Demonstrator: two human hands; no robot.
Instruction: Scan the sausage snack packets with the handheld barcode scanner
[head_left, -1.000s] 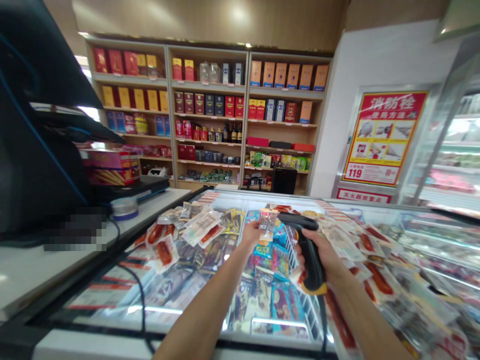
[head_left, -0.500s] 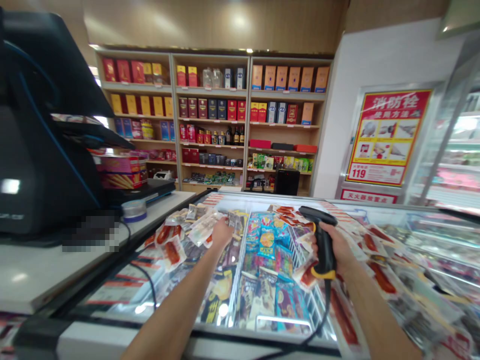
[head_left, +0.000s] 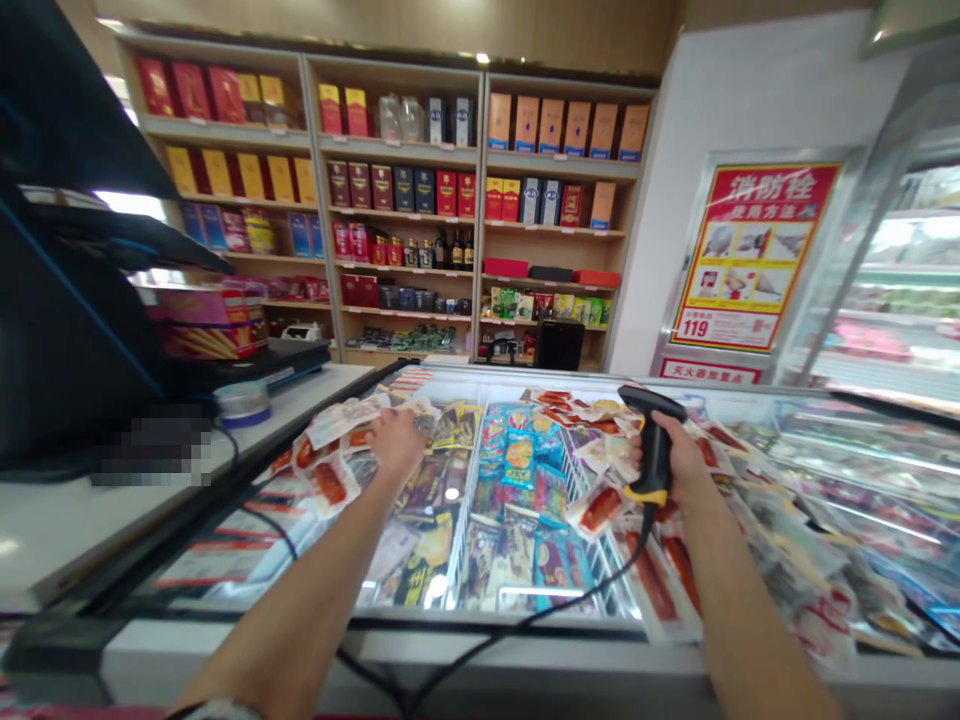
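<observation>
My right hand [head_left: 679, 455] is wrapped round the handle of a black and yellow barcode scanner [head_left: 654, 450], held upright above the glass freezer top with its head pointing left. Its cable hangs down and runs left across the freezer's front edge. At the left, my left hand [head_left: 397, 442] has its fingers bent on the edge of a clear, pale vacuum-packed food packet [head_left: 349, 418]; the fingertips are partly hidden. This packet lies over a pile of packets, among them a reddish-brown sausage packet [head_left: 328, 482]. Another sausage packet [head_left: 600, 510] lies left of the scanner.
Under the glass, the chest freezer [head_left: 517, 632] holds bagged ice creams. Many sealed packets [head_left: 787, 545] are heaped at the right. A counter [head_left: 45, 530] at the left carries a dark monitor [head_left: 52, 250] and a round tub [head_left: 244, 405]. Shelves of boxes [head_left: 401, 190] stand behind.
My left hand has moved left with the pale packet, onto the sausage packets. My right hand still holds the scanner, a little higher. The view has shifted slightly right and down.
</observation>
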